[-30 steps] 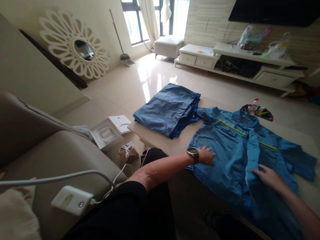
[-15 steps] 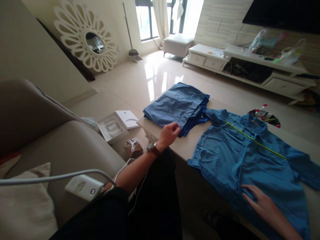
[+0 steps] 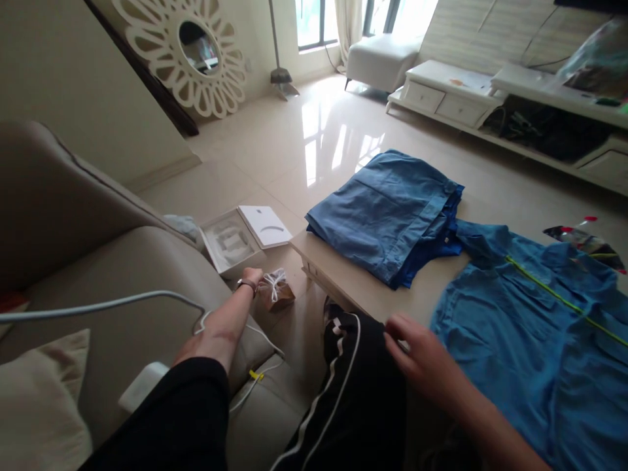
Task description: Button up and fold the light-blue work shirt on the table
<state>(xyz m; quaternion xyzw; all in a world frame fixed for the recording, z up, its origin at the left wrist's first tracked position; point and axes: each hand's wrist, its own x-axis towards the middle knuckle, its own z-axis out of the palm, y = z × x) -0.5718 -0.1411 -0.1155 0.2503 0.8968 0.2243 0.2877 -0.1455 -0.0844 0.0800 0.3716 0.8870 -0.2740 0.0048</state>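
Observation:
My left hand [image 3: 252, 275] reaches down to the floor beside the sofa, right next to a small brown packet tied with white string [image 3: 277, 294]. Its fingers are hidden, and a watch sits on the wrist. My right hand [image 3: 417, 356] rests at the near edge of the low table [image 3: 353, 282], over my knee in black trousers. Its fingers are loosely apart and hold nothing. It lies just left of a blue work jacket with a yellow stripe [image 3: 530, 327], spread flat on the table. A folded stack of blue garments [image 3: 385, 212] lies at the table's far left corner.
An open white box [image 3: 229, 243] and its lid [image 3: 265, 226] lie on the floor by the packet. A white charger [image 3: 141, 387] with a cable [image 3: 122, 302] rests on the beige sofa [image 3: 98, 261]. Beyond it are glossy floor, a round mirror [image 3: 196, 52], an ottoman [image 3: 380, 59] and a TV stand [image 3: 490, 98].
My left hand left the folded stack and dropped to the floor by the brown packet. My right hand slid off the jacket to the table's near edge. The view swung left and down.

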